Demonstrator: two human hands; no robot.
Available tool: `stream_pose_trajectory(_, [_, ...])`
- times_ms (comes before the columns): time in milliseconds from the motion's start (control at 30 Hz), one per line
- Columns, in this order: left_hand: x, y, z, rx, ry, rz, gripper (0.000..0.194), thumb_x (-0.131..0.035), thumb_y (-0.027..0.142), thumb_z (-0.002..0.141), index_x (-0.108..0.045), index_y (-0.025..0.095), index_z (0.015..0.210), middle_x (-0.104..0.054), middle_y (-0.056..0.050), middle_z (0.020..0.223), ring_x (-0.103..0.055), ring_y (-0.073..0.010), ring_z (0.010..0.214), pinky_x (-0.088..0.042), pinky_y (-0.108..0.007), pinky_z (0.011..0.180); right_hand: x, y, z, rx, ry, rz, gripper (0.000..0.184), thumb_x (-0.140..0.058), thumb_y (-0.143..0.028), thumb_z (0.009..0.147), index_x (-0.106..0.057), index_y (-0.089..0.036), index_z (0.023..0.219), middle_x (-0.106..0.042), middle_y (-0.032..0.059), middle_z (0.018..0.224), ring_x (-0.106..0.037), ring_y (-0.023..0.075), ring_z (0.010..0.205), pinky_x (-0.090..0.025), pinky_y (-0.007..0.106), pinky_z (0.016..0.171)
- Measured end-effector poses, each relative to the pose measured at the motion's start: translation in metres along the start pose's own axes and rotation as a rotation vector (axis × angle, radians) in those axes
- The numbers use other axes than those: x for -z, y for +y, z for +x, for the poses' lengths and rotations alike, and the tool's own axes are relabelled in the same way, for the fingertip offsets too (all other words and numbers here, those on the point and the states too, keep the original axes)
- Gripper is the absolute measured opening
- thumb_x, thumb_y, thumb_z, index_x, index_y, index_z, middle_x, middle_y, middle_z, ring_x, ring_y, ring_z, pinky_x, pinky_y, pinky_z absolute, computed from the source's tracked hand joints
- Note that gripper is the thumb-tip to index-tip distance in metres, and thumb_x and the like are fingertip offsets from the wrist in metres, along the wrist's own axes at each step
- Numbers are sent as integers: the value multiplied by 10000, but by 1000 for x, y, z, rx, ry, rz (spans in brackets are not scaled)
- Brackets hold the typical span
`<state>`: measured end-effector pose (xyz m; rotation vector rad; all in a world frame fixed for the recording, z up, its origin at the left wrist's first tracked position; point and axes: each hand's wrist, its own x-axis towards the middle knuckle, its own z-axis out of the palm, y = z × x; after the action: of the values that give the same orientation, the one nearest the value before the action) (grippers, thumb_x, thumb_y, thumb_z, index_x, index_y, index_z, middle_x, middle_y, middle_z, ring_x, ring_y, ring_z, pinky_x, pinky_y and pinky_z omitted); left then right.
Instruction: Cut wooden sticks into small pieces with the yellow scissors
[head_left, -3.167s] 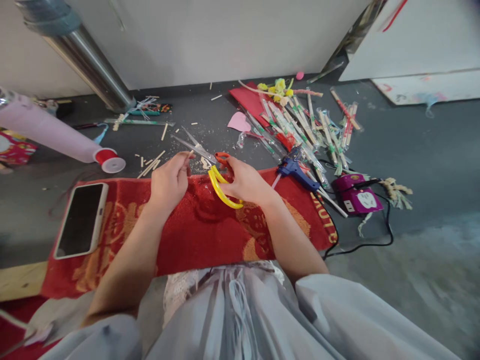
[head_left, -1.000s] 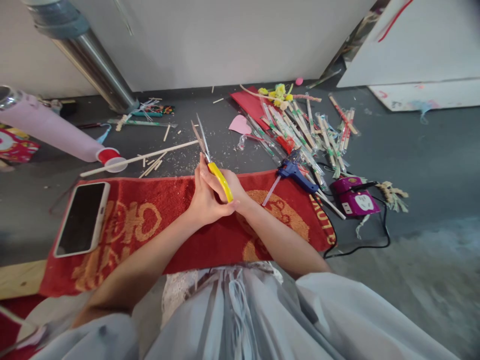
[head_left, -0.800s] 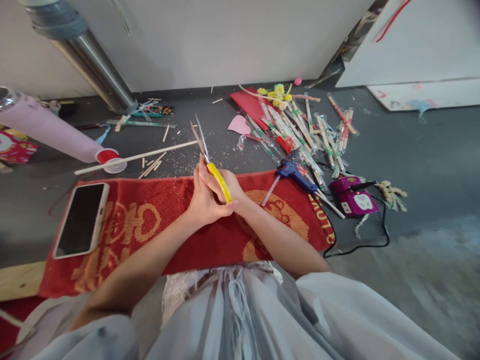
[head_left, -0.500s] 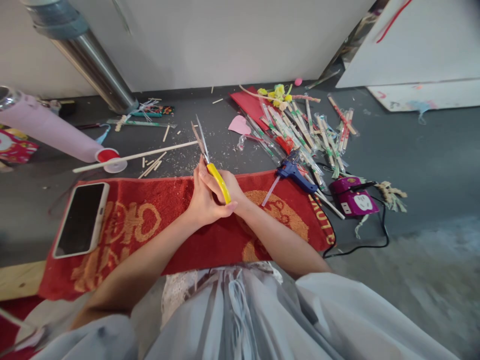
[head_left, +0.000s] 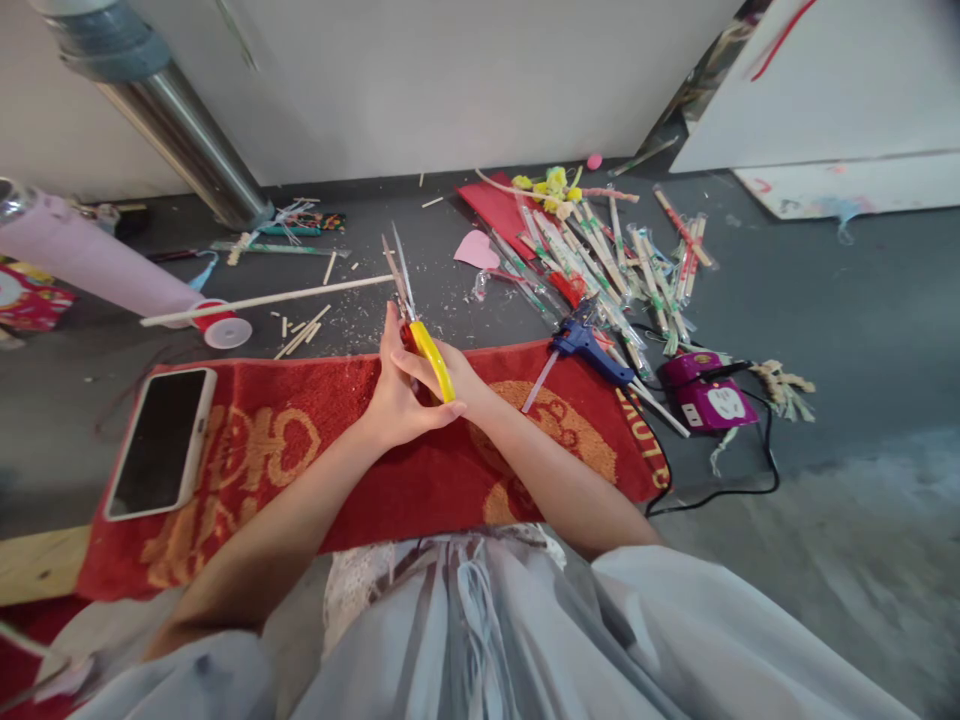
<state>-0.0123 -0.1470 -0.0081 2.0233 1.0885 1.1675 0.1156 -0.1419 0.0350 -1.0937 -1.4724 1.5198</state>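
A pair of scissors (head_left: pixel 430 358) with a yellow handle points away from me, blades slightly apart. My right hand (head_left: pixel 463 382) is closed round the handle. From the left, my left hand (head_left: pixel 399 402) presses against the same handle, fingers upright and thumb beneath. A bit of red shows on the handle between the hands. One end of a long thin pale stick (head_left: pixel 300 294) lies at the scissor blades. The stick's other part passes over a red and white spool (head_left: pixel 227 332). Short cut stick pieces (head_left: pixel 304 332) and small crumbs lie near the blades.
A phone (head_left: pixel 161 440) lies on the red towel (head_left: pixel 360 500) at left. A blue glue gun (head_left: pixel 589 345), wrapped sticks (head_left: pixel 577 250) and a purple power socket (head_left: pixel 705 392) with a black cable are at right. A pink bottle (head_left: pixel 97 250) and metal post (head_left: pixel 202 140) stand left.
The scissors and both hands have shifted slightly left. More of the red on the handle shows between my hands. The stick stays at the blades.
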Motion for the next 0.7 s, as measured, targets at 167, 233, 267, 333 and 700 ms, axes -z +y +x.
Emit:
stream_pose_trajectory(167, [7,2,0,-61,-61,-3,1223,-638,812,631,-13,272,1532,-153,-177,1602,-195,-372,1497,-281,-561,1197,2,4,1,-8,68,-23,445,-652,-593,752,-573,-194,933,-661,48,914,-644,201,882,-515,342,828])
stream_pose_trajectory(233, [10,2,1,-123,-24,58,1177,-585,830,662,-5,284,1528,-163,-172,1587,-194,-387,1490,-283,-568,1185,5,4,0,-29,113,-52,447,-628,-590,763,-568,-192,958,-646,30,874,-630,178,822,-510,320,776])
stream_pose_trajectory(267, [12,3,2,-146,10,85,1121,-538,834,695,-14,295,1526,-183,-167,1571,-232,-387,1473,-308,-563,1167,8,3,-1,-20,135,-72,444,-607,-586,776,-566,-194,981,-637,19,858,-620,168,791,-504,311,751])
stream_pose_trajectory(333, [15,5,3,-154,86,125,983,-428,821,769,-55,307,1519,-263,-159,1512,-371,-361,1385,-411,-522,1083,13,0,-3,-13,204,-166,434,-575,-583,795,-570,-196,992,-614,2,810,-597,160,748,-486,300,714])
stream_pose_trajectory(700, [45,21,17,-56,435,474,388,-431,441,932,-476,196,1229,-551,-136,1193,-504,-307,1193,-378,-564,1000,24,-11,-8,11,246,-509,633,-685,-464,691,-551,-192,1246,-655,17,865,-614,193,758,-483,347,743])
